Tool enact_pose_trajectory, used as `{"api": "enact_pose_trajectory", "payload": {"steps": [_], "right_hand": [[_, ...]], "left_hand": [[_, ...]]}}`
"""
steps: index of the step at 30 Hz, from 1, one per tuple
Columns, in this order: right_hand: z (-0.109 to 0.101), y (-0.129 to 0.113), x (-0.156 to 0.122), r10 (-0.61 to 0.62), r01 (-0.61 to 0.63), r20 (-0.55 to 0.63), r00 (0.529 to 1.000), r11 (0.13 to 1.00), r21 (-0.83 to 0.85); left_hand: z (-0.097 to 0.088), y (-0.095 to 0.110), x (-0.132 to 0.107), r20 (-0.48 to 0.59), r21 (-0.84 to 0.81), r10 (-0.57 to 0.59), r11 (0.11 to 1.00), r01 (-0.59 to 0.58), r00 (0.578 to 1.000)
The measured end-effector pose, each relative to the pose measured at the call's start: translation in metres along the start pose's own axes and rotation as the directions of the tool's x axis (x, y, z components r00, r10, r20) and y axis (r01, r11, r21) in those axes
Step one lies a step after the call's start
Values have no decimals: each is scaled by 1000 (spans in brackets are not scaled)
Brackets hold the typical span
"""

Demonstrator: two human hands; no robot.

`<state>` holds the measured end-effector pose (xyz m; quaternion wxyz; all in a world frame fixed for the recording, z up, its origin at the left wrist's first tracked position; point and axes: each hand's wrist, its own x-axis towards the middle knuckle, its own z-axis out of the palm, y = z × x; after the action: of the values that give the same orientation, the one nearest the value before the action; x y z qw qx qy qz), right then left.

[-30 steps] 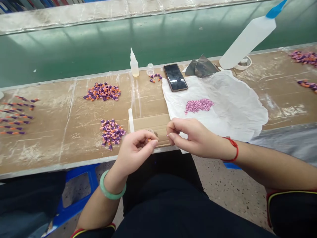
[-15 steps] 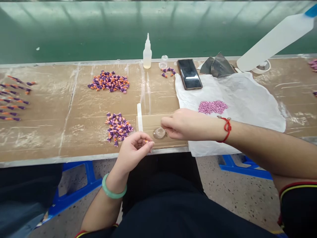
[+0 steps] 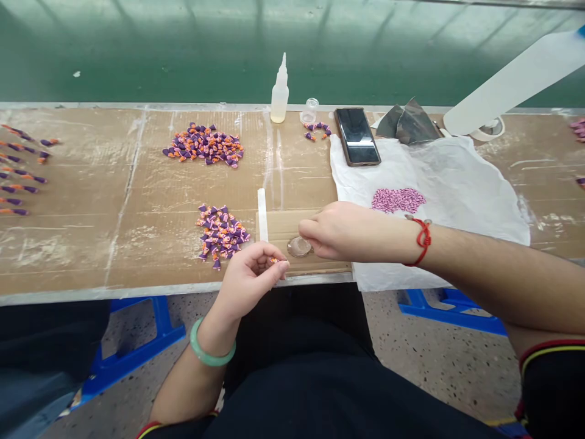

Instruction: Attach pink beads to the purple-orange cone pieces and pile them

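My left hand (image 3: pixel 249 274), with a green bangle on its wrist, pinches a small painted figurine (image 3: pixel 274 260) at the table's front edge. Only a bit of the figurine shows between thumb and fingers. Over the cardboard piece, my right hand (image 3: pixel 340 231) is closed in a pinch beside a small clear round dish (image 3: pixel 298 246). Whatever its fingertips grip is hidden. Left of the dish lies a white strip (image 3: pixel 262 214). A pile of purple, orange and pink figurines (image 3: pixel 222 235) lies left of my left hand, and small pink pieces (image 3: pixel 398 200) are spread on a white cloth (image 3: pixel 475 201).
Farther back are another figurine pile (image 3: pixel 205 145), a dropper bottle (image 3: pixel 280 94), a clear cap (image 3: pixel 309 110), a few figurines in an arc (image 3: pixel 319 129) and a phone (image 3: pixel 357 137). Figurines stand in rows (image 3: pixel 21 174) at far left. A tape roll (image 3: pixel 491 129) sits back right.
The view has shifted slightly, so most things on the table appear a little farther right. Both hands keep nearly the same pose, the right one still pinched by the dish.
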<state>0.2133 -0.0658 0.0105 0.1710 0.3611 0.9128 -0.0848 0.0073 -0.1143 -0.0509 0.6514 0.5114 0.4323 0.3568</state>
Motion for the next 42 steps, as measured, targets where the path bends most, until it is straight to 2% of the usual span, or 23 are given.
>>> {"api": "enact_pose_trajectory", "payload": {"steps": [3, 5, 7, 10, 13, 17, 20, 32, 42], "right_hand": [[0, 3, -3, 3, 0, -54, 999, 998, 69], [0, 4, -7, 20, 9, -131, 991, 976, 216], [-1, 2, -13, 45, 58, -217, 975, 893, 447], [0, -5, -21, 102, 147, -283, 954, 663, 734], [1, -14, -28, 132, 192, -305, 943, 532, 825], [0, -21, -34, 115, 245, -335, 935, 473, 846], [-2, -23, -39, 104, 262, -347, 932, 466, 845], [-4, -27, -48, 106, 305, -428, 897, 552, 776], [-2, -30, -50, 132, 321, -462, 877, 555, 768]], "left_hand": [[0, 0, 0, -1, -71, -48, 996, 47, 999], [1, 0, 0, -11, -143, -64, 988, 62, 998], [4, 2, -1, -35, -236, -55, 971, 45, 998], [9, 10, -3, -56, -377, -46, 926, 22, 997], [16, 19, -8, -12, -447, -84, 892, 70, 996], [23, 26, -15, 30, -473, -121, 873, 121, 992], [26, 27, -18, 17, -463, -128, 878, 121, 992], [35, 31, -20, -10, -423, -88, 903, 76, 996], [39, 29, -21, -16, -448, -84, 891, 68, 996]]}}
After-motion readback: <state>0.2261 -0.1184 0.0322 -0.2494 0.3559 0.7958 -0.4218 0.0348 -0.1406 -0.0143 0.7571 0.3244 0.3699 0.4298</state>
